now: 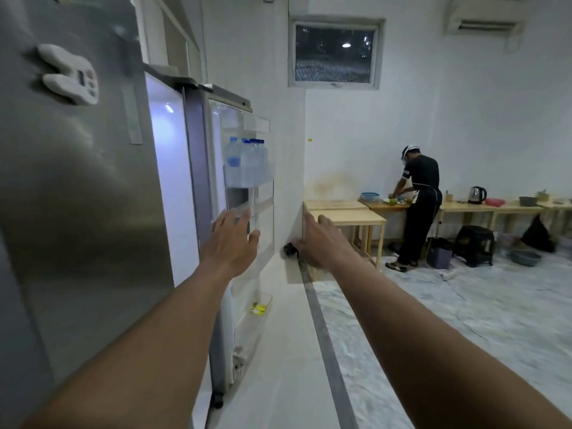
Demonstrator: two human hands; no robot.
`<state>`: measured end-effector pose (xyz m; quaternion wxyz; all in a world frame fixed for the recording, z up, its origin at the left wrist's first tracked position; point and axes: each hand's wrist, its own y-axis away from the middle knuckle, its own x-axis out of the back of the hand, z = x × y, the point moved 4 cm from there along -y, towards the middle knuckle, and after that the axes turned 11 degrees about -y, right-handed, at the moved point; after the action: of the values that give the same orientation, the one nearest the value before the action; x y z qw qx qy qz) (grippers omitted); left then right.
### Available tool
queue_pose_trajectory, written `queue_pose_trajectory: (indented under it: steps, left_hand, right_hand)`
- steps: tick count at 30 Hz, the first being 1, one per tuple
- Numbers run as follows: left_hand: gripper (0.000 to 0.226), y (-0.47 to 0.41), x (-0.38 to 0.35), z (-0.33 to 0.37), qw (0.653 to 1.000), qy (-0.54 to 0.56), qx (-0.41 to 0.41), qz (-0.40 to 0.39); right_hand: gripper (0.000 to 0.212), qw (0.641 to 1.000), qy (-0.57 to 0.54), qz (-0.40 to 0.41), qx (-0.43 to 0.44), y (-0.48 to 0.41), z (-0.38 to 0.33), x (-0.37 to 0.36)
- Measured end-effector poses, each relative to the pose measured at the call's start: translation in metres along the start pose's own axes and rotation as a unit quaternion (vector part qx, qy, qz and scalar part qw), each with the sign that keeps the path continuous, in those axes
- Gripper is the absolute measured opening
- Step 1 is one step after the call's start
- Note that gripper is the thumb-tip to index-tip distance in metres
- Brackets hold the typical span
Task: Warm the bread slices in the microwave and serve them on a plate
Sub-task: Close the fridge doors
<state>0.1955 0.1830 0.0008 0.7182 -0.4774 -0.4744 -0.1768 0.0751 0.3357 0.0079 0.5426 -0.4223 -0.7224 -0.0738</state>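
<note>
Tall grey refrigerator (77, 196) of brushed, softly glossy metal. In its open door, clear smooth plastic blue-capped bottles (247, 164). Beyond the refrigerator, pale matt wooden tables (348, 216).

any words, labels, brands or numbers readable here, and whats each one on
Nothing here reads clearly enough to quote.
white magnet on the fridge front: small panel and coloured spots, too blurred to read.
water bottles in the open fridge door: blue labels, blurred.
yellow packet low in the same door: too small.
white print on the sleeve of the person at the back: too small.
</note>
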Motion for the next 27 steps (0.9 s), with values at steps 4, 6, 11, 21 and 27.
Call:
queue_pose_trajectory:
  steps: [4, 6, 11, 21, 27]
  left_hand:
    - [0.055, -0.056, -0.037, -0.005, 1.000, -0.019, 0.009, 0.000]
    - [0.054, -0.091, -0.059, -0.008, 1.000, -0.012, 0.015, 0.008]
    - [0.059, -0.198, -0.119, -0.023, 0.999, -0.035, 0.013, 0.008]
    - [0.057, -0.376, -0.208, -0.010, 0.997, -0.071, 0.005, 0.029]
    - [0.056, -0.449, -0.262, -0.002, 0.994, -0.106, 0.025, 0.019]
  right_hand:
    - [0.077, 0.999, -0.051, -0.010, -0.009, -0.058, 0.025, -0.024]
    - [0.079, 0.999, -0.052, -0.008, -0.009, -0.098, 0.037, -0.037]
    - [0.074, 0.999, -0.037, -0.004, 0.000, -0.207, 0.058, -0.057]
    - [0.068, 1.000, -0.027, -0.004, 0.010, -0.382, 0.122, -0.077]
    - [0.066, 0.998, -0.035, -0.034, 0.035, -0.477, 0.173, -0.111]
